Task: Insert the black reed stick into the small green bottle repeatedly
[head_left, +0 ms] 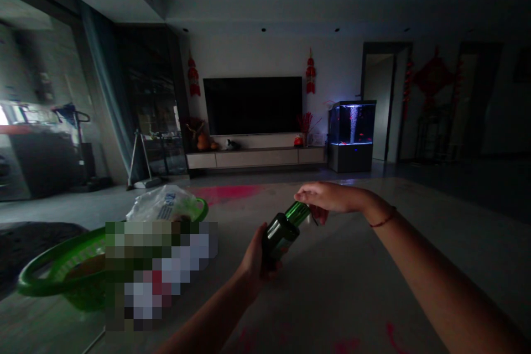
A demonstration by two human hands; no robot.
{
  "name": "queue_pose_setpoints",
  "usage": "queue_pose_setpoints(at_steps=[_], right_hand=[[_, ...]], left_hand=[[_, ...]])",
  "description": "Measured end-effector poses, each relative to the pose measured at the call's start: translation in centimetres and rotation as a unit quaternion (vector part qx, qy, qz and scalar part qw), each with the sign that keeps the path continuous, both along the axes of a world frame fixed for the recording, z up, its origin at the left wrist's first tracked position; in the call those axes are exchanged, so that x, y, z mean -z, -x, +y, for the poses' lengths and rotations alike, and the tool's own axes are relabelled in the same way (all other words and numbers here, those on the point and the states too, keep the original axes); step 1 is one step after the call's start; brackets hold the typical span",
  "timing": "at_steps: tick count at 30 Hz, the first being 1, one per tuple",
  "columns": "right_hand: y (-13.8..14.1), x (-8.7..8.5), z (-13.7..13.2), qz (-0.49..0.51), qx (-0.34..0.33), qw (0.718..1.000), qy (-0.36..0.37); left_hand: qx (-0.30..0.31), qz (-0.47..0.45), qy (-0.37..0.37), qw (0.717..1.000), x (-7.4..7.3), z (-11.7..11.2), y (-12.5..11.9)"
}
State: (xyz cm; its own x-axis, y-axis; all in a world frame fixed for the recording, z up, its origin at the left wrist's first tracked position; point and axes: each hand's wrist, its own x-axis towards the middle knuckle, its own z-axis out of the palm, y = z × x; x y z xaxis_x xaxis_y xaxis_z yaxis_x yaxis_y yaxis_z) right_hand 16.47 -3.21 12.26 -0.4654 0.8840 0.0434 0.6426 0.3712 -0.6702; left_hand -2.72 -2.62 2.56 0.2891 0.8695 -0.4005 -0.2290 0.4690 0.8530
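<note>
A dark green bottle (280, 239) is tilted up and to the right in front of me. My left hand (255, 259) is wrapped round its body from the left. At its upper end is a shiny, lighter green cap (297, 212). My right hand (326, 198) reaches in from the right with bent fingers closed on the top end of this cap. The fingertips are partly hidden behind it, and a thin dark strand hangs just below them. I cannot tell whether the cap is loose or still fixed to the bottle.
On the table (340, 276) at left stands a green plastic basket (62, 285) with a clear plastic bag (160, 203) in it. A blurred-out patch (166, 271) covers its right side. Further back are a television (253, 105), a low cabinet (257, 158) and a lit aquarium (352, 124).
</note>
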Motion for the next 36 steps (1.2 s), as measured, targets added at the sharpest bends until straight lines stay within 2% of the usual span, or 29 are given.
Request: queue_pose_setpoints(at_steps=[7,15,21,27,36], right_hand=[[-0.12,0.12,0.33,0.015,-0.041,0.998,-0.046],[-0.5,-0.33,-0.33,-0.024,-0.07,0.991,-0.107],[-0.64,0.07,-0.08,-0.035,-0.023,0.997,-0.071],[-0.02,0.34,0.3,-0.006,-0.051,0.999,-0.017],[-0.18,-0.12,0.09,-0.035,-0.076,0.991,-0.103]], left_hand=[[-0.013,-0.004,-0.003,1.0,-0.2,-0.17,-0.04],[-0.012,-0.001,-0.005,1.0,-0.06,0.0,0.09],[-0.015,0.001,-0.016,1.0,-0.11,-0.04,-0.01],[-0.01,-0.002,-0.005,1.0,-0.07,0.12,0.01],[-0.011,0.003,-0.01,1.0,-0.16,-0.1,-0.02]])
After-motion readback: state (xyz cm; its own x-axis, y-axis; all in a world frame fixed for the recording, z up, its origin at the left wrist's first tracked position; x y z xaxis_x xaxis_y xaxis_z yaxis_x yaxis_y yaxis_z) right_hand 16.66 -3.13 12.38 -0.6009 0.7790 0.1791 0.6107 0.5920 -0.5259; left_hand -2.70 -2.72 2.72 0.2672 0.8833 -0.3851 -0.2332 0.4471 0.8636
